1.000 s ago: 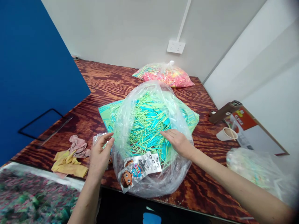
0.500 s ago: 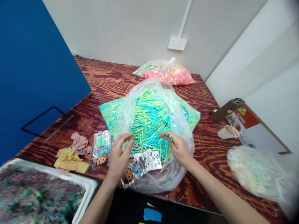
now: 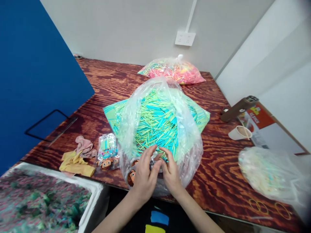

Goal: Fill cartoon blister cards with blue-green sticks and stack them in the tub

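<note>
A big clear plastic bag (image 3: pixel 189 152) full of green and blue sticks (image 3: pixel 155 123) lies open on the wooden table (image 3: pixel 109 84). Both my hands meet at the bag's near edge. My left hand (image 3: pixel 144 176) is curled over a small printed packet with a cartoon face (image 3: pixel 131 177), which it mostly hides. My right hand (image 3: pixel 171 173) pinches a small bunch of sticks (image 3: pixel 165 158) between thumb and fingers, right against my left fingertips.
A second packet (image 3: pixel 107 150) and yellow and pink cloths (image 3: pixel 77 158) lie to the left. A white foam box (image 3: pixel 96 192) sits at the near left. A bag of pink sticks (image 3: pixel 172 69) lies behind. At the right are a cup (image 3: pixel 239 132), a brown tool (image 3: pixel 239 108), a cardboard box (image 3: pixel 263 124) and another bag (image 3: pixel 267 174).
My left hand left the packet on the table and came right onto the packet on the bag. My right hand drew back from the stick pile, pinching sticks, to meet it.
</note>
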`<state>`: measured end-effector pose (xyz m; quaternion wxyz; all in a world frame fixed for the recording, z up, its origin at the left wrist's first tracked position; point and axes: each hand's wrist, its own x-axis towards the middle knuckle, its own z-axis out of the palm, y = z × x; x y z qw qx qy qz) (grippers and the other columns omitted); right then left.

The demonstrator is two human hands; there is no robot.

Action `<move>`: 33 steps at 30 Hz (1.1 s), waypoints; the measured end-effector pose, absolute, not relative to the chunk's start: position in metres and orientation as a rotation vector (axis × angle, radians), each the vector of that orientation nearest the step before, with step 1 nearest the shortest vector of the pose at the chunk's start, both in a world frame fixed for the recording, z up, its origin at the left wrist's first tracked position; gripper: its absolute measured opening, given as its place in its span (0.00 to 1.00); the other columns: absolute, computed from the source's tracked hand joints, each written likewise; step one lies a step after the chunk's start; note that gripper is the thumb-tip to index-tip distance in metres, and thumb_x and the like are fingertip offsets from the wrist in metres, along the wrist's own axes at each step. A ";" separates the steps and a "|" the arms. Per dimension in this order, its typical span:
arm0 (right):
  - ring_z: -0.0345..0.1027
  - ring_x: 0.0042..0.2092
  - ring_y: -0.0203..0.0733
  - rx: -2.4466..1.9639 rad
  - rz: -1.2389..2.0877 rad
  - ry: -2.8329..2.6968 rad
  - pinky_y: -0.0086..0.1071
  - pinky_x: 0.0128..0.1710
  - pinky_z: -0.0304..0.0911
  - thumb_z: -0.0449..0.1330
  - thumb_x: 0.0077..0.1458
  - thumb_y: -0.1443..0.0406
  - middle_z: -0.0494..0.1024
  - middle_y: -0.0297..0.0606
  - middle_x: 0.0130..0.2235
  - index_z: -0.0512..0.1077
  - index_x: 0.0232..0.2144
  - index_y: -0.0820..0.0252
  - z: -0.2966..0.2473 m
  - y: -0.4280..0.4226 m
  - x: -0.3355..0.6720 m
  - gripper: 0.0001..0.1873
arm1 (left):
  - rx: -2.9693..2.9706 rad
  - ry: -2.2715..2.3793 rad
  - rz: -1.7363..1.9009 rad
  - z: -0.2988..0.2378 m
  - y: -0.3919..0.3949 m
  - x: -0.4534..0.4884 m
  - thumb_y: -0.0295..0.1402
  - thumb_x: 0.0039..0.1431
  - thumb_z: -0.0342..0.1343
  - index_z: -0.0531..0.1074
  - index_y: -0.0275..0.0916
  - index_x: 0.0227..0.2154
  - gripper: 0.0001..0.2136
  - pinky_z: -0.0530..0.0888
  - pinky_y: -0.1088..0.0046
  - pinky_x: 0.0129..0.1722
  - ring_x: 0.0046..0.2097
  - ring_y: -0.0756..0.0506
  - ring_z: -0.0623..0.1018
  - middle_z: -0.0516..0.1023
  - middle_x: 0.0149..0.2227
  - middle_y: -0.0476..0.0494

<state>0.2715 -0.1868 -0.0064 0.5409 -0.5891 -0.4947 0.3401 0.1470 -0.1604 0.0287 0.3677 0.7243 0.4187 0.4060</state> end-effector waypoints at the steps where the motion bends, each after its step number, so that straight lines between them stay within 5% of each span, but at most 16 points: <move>1: 0.70 0.52 0.46 -1.366 0.828 -1.193 0.38 0.52 0.65 0.52 0.64 0.57 0.74 0.43 0.52 0.66 0.55 0.54 -0.010 -0.187 0.270 0.19 | 1.946 1.063 1.067 0.028 -0.163 0.148 0.32 0.67 0.48 0.54 0.43 0.64 0.24 0.66 0.57 0.60 0.63 0.40 0.66 0.65 0.63 0.36; 4: 0.71 0.51 0.49 -1.283 0.871 -1.216 0.38 0.50 0.67 0.51 0.64 0.54 0.76 0.44 0.50 0.71 0.52 0.55 -0.021 -0.188 0.268 0.20 | 2.252 0.971 1.024 0.027 -0.165 0.152 0.30 0.66 0.48 0.42 0.40 0.68 0.31 0.58 0.52 0.65 0.69 0.39 0.55 0.54 0.68 0.34; 8: 0.72 0.48 0.50 -1.313 0.869 -1.161 0.38 0.45 0.69 0.51 0.64 0.54 0.78 0.45 0.50 0.70 0.53 0.56 -0.033 -0.190 0.268 0.21 | 2.529 0.811 0.762 0.027 -0.159 0.152 0.31 0.67 0.46 0.45 0.40 0.68 0.29 0.51 0.47 0.67 0.69 0.38 0.54 0.58 0.67 0.36; 13: 0.71 0.45 0.47 -1.393 0.836 -1.258 0.36 0.46 0.65 0.53 0.64 0.56 0.79 0.40 0.42 0.74 0.44 0.55 -0.023 -0.191 0.272 0.14 | 2.327 1.021 0.894 0.020 -0.149 0.135 0.32 0.68 0.44 0.53 0.41 0.65 0.24 0.62 0.54 0.63 0.66 0.40 0.62 0.62 0.65 0.35; 18: 0.70 0.44 0.42 -1.368 0.905 -1.283 0.33 0.46 0.62 0.51 0.66 0.62 0.78 0.37 0.41 0.74 0.41 0.55 -0.018 -0.193 0.274 0.11 | 2.335 1.360 0.619 -0.002 -0.138 0.126 0.31 0.66 0.49 0.72 0.39 0.47 0.11 0.71 0.56 0.49 0.49 0.38 0.73 0.76 0.45 0.38; 27: 0.71 0.43 0.42 -1.348 0.894 -1.216 0.32 0.46 0.62 0.52 0.65 0.61 0.77 0.36 0.38 0.73 0.37 0.56 -0.011 -0.194 0.278 0.11 | 2.393 1.295 0.409 -0.003 -0.135 0.126 0.39 0.56 0.62 0.70 0.43 0.48 0.18 0.66 0.57 0.50 0.50 0.38 0.69 0.70 0.45 0.42; 33: 0.70 0.45 0.44 -1.330 0.854 -1.242 0.35 0.48 0.62 0.53 0.65 0.63 0.77 0.38 0.40 0.75 0.38 0.55 -0.005 -0.196 0.282 0.10 | 2.266 1.406 0.589 -0.006 -0.127 0.138 0.31 0.59 0.57 0.67 0.40 0.32 0.04 0.67 0.66 0.40 0.41 0.42 0.70 0.69 0.34 0.46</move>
